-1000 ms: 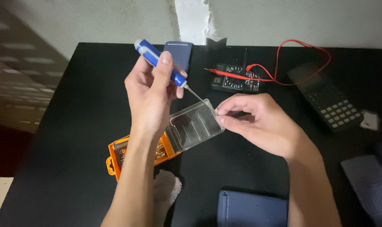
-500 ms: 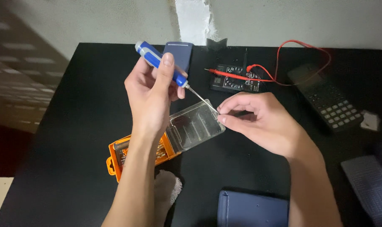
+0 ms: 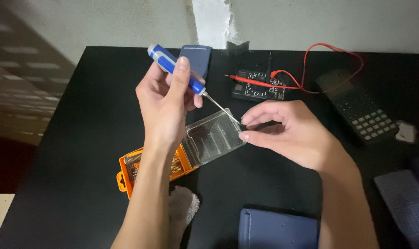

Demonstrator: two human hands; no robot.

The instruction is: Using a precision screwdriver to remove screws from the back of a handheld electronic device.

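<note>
My left hand (image 3: 165,108) grips a blue and white precision screwdriver (image 3: 175,69) by its handle, shaft slanting down to the right. My right hand (image 3: 285,131) pinches the metal tip of that shaft (image 3: 223,108) between thumb and fingers. Both hands hover over an open orange bit case (image 3: 128,168) whose clear lid (image 3: 214,136) lies flipped open on the black table (image 3: 71,138).
A dark blue device (image 3: 198,57) lies at the back. A black circuit board with red leads (image 3: 260,85) sits behind my right hand. A dark calculator (image 3: 361,115) is at the right, a blue cover (image 3: 278,228) at the front, a white cloth (image 3: 181,205) beside my left forearm.
My right hand has slid up from the clear lid's edge to the screwdriver's tip and now pinches it. The left hand has held its place.
</note>
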